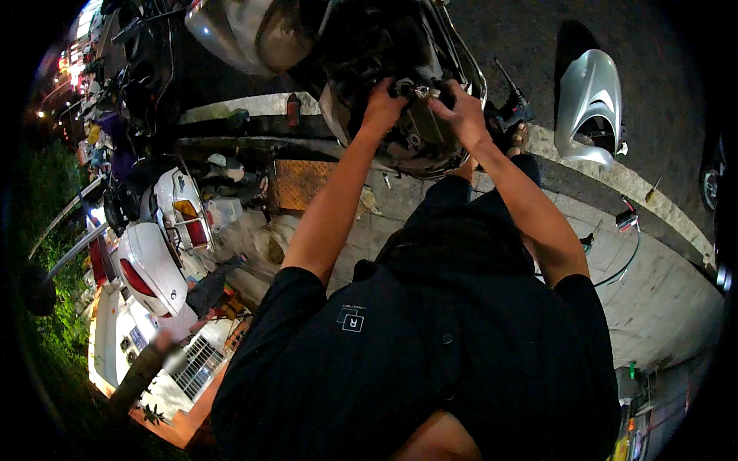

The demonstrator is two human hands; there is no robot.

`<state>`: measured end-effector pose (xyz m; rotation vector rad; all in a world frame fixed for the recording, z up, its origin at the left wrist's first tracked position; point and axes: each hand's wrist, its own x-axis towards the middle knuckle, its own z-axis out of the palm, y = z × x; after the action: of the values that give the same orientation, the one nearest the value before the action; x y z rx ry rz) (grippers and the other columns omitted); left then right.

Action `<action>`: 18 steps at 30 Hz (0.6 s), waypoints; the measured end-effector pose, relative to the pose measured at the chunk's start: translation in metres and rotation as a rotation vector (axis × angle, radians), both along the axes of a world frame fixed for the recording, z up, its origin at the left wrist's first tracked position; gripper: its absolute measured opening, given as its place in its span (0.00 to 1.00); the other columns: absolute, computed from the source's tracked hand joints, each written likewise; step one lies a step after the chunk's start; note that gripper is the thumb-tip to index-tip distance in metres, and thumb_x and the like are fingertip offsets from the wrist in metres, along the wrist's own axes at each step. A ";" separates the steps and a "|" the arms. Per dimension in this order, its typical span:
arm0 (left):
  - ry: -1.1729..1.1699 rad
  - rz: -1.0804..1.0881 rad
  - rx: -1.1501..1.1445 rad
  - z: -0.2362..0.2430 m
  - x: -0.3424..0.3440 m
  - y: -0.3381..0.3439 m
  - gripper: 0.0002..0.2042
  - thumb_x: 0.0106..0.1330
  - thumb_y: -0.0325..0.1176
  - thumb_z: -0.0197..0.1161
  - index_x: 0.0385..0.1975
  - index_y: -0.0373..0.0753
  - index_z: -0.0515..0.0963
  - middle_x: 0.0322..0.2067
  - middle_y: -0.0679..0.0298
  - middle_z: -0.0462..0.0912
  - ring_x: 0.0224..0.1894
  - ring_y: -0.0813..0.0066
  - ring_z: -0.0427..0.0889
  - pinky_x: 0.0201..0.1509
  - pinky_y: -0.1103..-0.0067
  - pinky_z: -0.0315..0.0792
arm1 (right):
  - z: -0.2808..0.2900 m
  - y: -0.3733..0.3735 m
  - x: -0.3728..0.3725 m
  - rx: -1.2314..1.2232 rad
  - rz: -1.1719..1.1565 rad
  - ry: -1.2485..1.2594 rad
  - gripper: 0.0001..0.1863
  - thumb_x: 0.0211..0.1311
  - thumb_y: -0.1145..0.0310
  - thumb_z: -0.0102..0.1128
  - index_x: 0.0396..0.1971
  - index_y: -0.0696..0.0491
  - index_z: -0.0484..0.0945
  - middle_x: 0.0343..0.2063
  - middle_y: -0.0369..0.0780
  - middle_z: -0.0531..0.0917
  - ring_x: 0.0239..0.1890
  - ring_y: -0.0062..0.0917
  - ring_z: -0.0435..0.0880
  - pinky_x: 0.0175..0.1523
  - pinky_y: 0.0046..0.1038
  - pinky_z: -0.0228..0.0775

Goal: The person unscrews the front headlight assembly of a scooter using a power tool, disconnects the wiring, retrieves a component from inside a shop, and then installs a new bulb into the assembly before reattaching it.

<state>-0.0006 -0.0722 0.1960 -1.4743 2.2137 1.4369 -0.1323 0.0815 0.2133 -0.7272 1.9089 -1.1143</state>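
Both arms reach forward into the opened body of a scooter (419, 142), whose dark inside shows frame, cables and a grey casing. My left hand (383, 111) is at the left of the opening, its fingers curled round something dark that they mostly hide. Close beside it, my right hand (461, 115) pinches at a small shiny silvery metal part (423, 91), thumb and fingers drawn together. That part lies between the two hands. A silver scooter panel (257, 31) stands at the far left of the opening.
A loose silver body panel (590, 96) lies on the asphalt at the right. A dark drill-like tool (513, 107) rests near my sandalled foot (520, 139). White scooters (146, 269), a rusty yellow plate (301, 184) and another person (146, 361) are at the left. A cable (632, 250) lies right.
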 end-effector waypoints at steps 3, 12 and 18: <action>-0.122 -0.135 -0.220 -0.006 -0.002 0.005 0.31 0.54 0.33 0.65 0.61 0.37 0.65 0.60 0.45 0.65 0.61 0.48 0.66 0.61 0.65 0.65 | 0.003 -0.004 -0.001 -0.018 -0.016 0.080 0.23 0.60 0.59 0.61 0.48 0.60 0.72 0.36 0.49 0.82 0.42 0.38 0.82 0.46 0.35 0.70; -0.426 -0.337 -0.300 0.010 -0.028 0.006 0.30 0.55 0.39 0.67 0.59 0.43 0.67 0.60 0.52 0.67 0.57 0.51 0.72 0.55 0.63 0.71 | -0.025 -0.005 0.005 -0.439 -0.174 -0.353 0.09 0.68 0.68 0.47 0.39 0.56 0.74 0.33 0.38 0.76 0.35 0.19 0.71 0.42 0.21 0.66; -0.314 -0.365 -0.299 0.012 -0.029 -0.002 0.26 0.53 0.36 0.68 0.54 0.42 0.71 0.53 0.51 0.71 0.57 0.50 0.68 0.59 0.64 0.67 | -0.021 -0.007 0.006 -0.568 -0.303 -0.667 0.12 0.63 0.67 0.54 0.44 0.56 0.73 0.36 0.39 0.73 0.40 0.22 0.73 0.48 0.25 0.71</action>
<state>-0.0300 -0.0742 0.2077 -1.1786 2.3980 0.7382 -0.1259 0.0748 0.1925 -0.2810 1.1549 -1.8510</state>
